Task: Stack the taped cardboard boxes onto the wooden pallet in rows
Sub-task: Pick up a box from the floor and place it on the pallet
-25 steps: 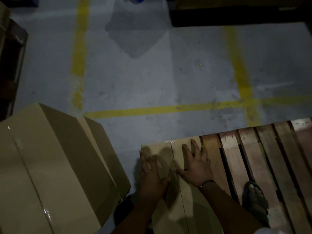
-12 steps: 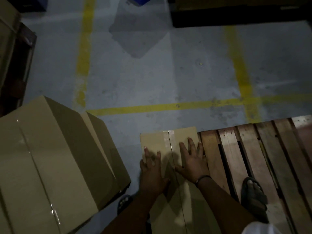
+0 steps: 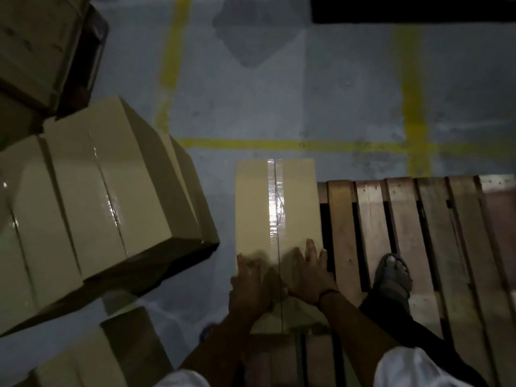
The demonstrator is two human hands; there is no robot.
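Note:
A long taped cardboard box [image 3: 259,208] lies flat at the left end of the wooden pallet [image 3: 405,233], its clear tape seam running away from me. My left hand [image 3: 248,283] and my right hand [image 3: 310,272] both press palm-down with straight fingers on the near end of the box top, one on each side of the seam. The box's far end lines up with the pallet's far edge. A stack of taped boxes [image 3: 92,196] stands on the floor to the left.
My sandalled right foot [image 3: 393,277] stands on the pallet slats beside the box. More cartons [image 3: 36,51] sit at the upper left and one [image 3: 111,356] at the lower left. Grey floor with yellow lines [image 3: 279,143] lies beyond the pallet.
The view has pulled back and shifted right, so more of the box top and the left stack shows. Both hands have slid from the box's far part to its near end.

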